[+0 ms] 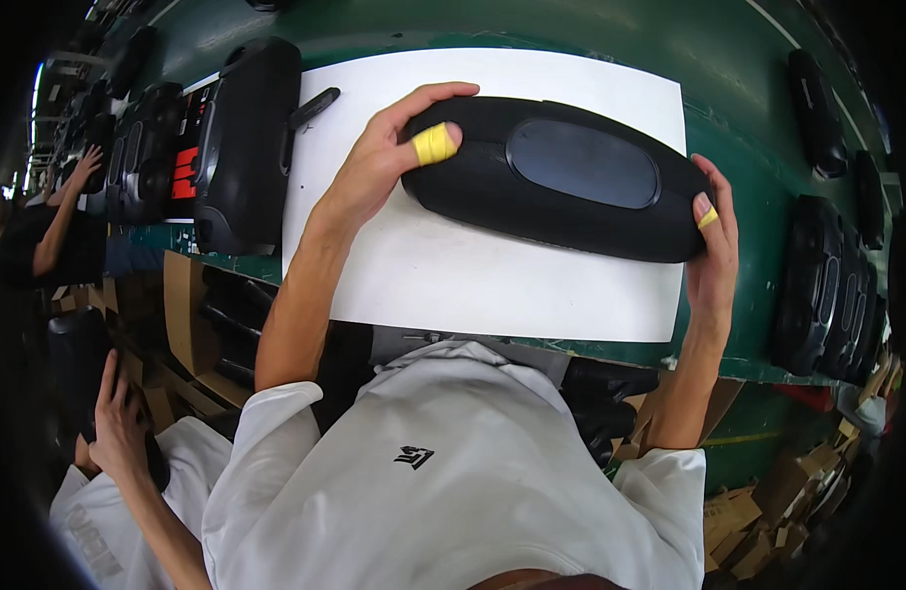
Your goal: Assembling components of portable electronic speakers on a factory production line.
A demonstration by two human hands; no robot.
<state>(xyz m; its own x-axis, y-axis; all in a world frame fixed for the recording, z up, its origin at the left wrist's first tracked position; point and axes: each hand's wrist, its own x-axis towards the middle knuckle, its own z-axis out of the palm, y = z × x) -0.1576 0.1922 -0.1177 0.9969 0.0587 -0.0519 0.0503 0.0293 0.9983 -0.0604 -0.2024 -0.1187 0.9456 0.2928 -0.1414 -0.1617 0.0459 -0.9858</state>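
Observation:
Between my two hands is a black, rounded portable speaker (pixel 453 202) with a smooth oval panel on its upper face. My left hand (pixel 399 147) grips its left end, the thumb wrapped in yellow tape lying on top and the fingers behind. At the other end my right hand (pixel 713 236) is closed round the speaker, its thumb also banded with yellow tape. Beneath it a white sheet (pixel 492 295) covers part of the green bench. Whether the speaker touches the sheet or is held just above it, I cannot tell.
To the left stand a large black speaker (pixel 246 147) with a handle and several more units. More black speakers (pixel 812 285) line the right side of the green bench (pixel 728 128). Cardboard boxes (pixel 192 324) sit below. A co-worker's hand (pixel 123 433) holds a dark object at lower left.

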